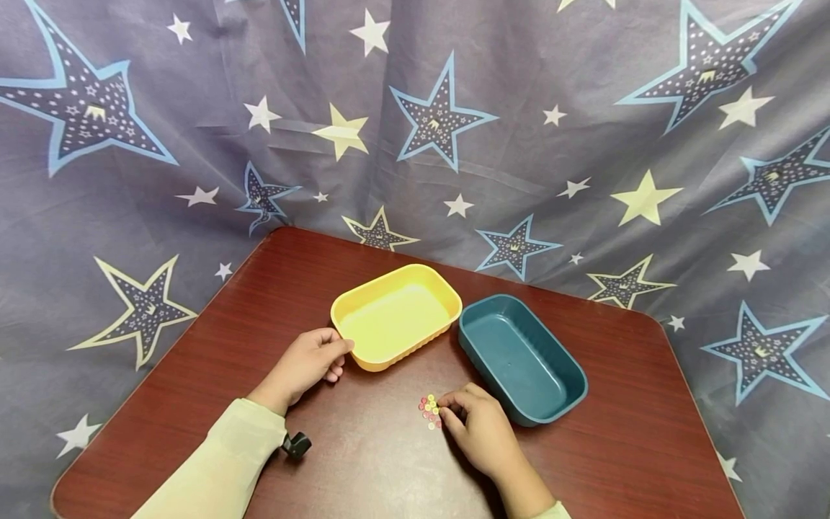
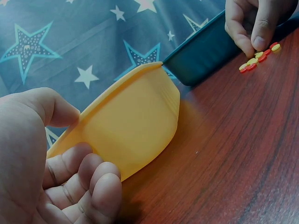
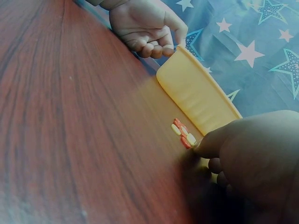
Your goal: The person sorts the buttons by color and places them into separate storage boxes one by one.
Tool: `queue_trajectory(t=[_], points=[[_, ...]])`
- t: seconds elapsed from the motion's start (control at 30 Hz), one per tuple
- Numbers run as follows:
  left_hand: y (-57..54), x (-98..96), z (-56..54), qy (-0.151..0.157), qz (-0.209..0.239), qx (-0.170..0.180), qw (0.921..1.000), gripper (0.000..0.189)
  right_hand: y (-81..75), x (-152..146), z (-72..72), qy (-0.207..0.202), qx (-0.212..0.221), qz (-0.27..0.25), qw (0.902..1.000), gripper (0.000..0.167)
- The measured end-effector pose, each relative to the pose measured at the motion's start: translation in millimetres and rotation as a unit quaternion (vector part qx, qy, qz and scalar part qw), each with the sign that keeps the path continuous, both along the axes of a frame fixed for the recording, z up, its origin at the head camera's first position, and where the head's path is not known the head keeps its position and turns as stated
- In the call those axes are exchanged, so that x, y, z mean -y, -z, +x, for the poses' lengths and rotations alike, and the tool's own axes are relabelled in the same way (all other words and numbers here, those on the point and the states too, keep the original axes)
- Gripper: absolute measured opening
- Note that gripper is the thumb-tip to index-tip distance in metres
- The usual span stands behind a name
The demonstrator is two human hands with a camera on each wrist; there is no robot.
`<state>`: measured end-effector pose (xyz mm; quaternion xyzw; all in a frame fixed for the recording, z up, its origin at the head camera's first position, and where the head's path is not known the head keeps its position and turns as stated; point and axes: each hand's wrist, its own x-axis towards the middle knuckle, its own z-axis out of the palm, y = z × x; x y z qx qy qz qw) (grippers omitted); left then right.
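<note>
My left hand (image 1: pixel 318 358) pinches the near-left rim of a yellow plastic tray (image 1: pixel 447 289) between thumb and index finger; its other fingers curl below the rim, outside the wall. In the left wrist view the tray (image 2: pixel 135 116) shows its outer side. A small cluster of red and yellow buttons (image 1: pixel 429 408) lies on the table in front of the trays. At the cluster's right edge, my right hand (image 1: pixel 480 429) has thumb and index fingertips together on a yellow button, partly hidden by the fingers. Several buttons (image 3: pixel 182 132) show beside the right thumb in the right wrist view.
A dark teal plastic tray (image 1: pixel 512 346) stands right of the yellow one, their near corners close together. Both sit on a reddish-brown wooden table (image 1: pixel 363 447). A grey curtain with stars (image 1: pixel 311 72) hangs behind. A black strap piece (image 1: pixel 297 445) sticks out at the left wrist.
</note>
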<state>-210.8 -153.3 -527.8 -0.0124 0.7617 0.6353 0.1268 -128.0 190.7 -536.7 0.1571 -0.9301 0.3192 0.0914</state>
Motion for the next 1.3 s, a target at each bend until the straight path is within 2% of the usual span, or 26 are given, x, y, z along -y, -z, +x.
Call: queue_trajectory(t=[0.33, 0.57, 0.8, 1.1, 1.3], points=[[-0.1, 0.3, 0.0, 0.002, 0.002, -0.005, 1.0, 0.034, 1.0, -0.6, -0.2, -0.002, -0.009, -0.014, 0.9999, 0.02], [2.7, 0.3, -1.2, 0.0, 0.002, -0.005, 1.0, 0.036, 2.1, -4.9, -1.3, 0.0, 0.013, -0.022, 0.9997, 0.02], [3.2, 0.5, -1.2, -0.002, 0.0, -0.004, 1.0, 0.037, 4.8, -6.9, -2.4, 0.025, 0.006, -0.045, 0.9987, 0.018], [5.4, 1.3, -2.4, -0.006, -0.006, 0.0, 1.0, 0.037, 4.3, -5.0, -4.3, 0.068, 0.031, -0.066, 0.995, 0.014], [4.8, 0.1, -2.3, -0.006, -0.005, 0.0, 1.0, 0.036, 1.0, -5.6, -4.4, 0.072, 0.037, -0.064, 0.9947, 0.007]])
